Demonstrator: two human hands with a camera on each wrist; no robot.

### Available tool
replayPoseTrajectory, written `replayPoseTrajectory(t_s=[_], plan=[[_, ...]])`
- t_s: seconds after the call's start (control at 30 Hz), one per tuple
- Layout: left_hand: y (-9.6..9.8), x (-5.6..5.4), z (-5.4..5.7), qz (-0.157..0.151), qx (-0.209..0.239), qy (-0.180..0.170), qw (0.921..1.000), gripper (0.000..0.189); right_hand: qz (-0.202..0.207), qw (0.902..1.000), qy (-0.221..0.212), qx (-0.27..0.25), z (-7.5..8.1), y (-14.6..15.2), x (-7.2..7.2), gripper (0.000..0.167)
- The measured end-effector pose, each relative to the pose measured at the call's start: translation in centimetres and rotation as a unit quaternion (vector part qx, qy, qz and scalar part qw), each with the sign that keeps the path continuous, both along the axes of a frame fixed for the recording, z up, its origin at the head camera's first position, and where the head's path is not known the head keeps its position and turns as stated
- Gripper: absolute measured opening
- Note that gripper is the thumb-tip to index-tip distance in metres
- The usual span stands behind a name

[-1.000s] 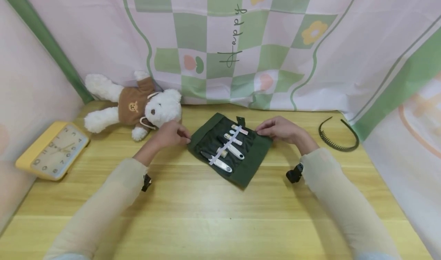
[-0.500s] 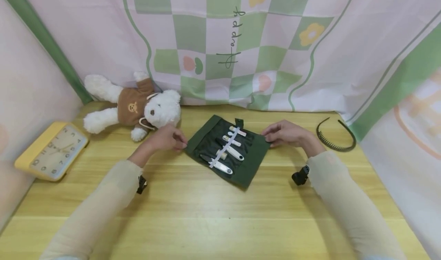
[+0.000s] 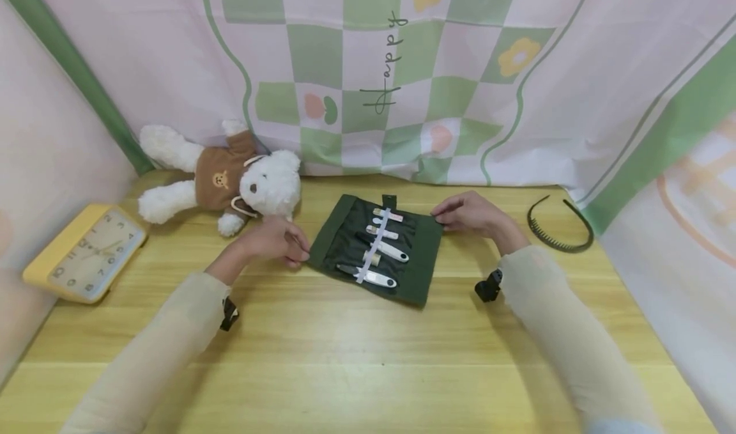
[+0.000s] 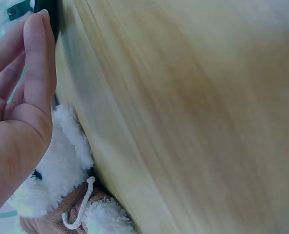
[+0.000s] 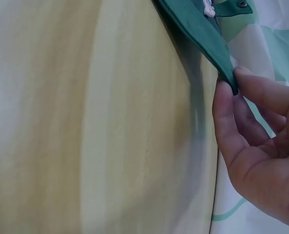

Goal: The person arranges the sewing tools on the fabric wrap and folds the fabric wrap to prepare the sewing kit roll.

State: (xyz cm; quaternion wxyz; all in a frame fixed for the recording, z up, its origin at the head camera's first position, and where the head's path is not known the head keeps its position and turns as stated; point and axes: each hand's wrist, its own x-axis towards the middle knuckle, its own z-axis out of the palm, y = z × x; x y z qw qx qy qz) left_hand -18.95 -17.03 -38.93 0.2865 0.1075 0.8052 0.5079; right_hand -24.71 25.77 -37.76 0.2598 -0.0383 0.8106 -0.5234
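Observation:
A dark green fabric tool pouch [image 3: 424, 261] lies spread out in the middle of the table in the head view. Under its white elastic strip [image 3: 374, 245] sit several small tools, among them a white-handled one [image 3: 382, 279] with a dark pointed tip and a small beige cylinder [image 3: 372, 259]. My left hand [image 3: 276, 239] pinches the pouch's left corner between thumb and fingers. At the far right corner, my right hand [image 3: 468, 213] pinches the fabric; the right wrist view shows that green corner [image 5: 227, 70] between thumb and forefinger, raised off the wood.
A white plush bear [image 3: 221, 175] in a brown top lies behind my left hand. A yellow clock [image 3: 86, 252] stands at the left. To the right is a dark toothed headband [image 3: 560, 229]. Patterned cloth [image 3: 368, 69] hangs along the table's back edge.
The pouch has turned slightly counterclockwise, its near corner swinging right. My left hand has moved a little left and nearer; my right hand shifted right, then back left, staying at its corner.

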Motion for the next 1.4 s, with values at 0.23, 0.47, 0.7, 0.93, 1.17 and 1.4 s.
replayPoseTrajectory(t_s=[0.23,0.47,0.7,0.93,1.17,1.4], plan=[[-0.1,0.2,-0.3,-0.044,0.01,-0.03,0.9985,0.012,-0.037,0.9993,0.01,0.004,0.2,-0.6,-0.8,0.031],[-0.3,0.5,-1.0,-0.058,0.018,-0.054,0.9967,0.012,-0.069,0.9973,0.025,0.001,0.0,-1.3,-1.3,0.032],[-0.2,0.8,-1.5,-0.09,0.042,-0.065,0.9929,0.017,-0.081,0.9945,0.067,0.001,-0.5,-1.9,-1.9,0.032],[-0.2,1.1,-1.1,-0.088,0.044,-0.062,0.9932,0.017,-0.075,0.9944,0.073,0.013,-0.6,-1.8,-1.9,0.031],[-0.5,1.0,-1.4,-0.089,0.05,-0.058,0.9931,0.02,-0.082,0.9953,0.052,-0.004,-0.8,-1.3,-1.5,0.035],[-0.7,0.8,-1.0,-0.08,0.045,-0.035,0.9952,0.021,-0.079,0.9956,0.044,-0.024,-1.0,-0.7,-1.4,0.036]])
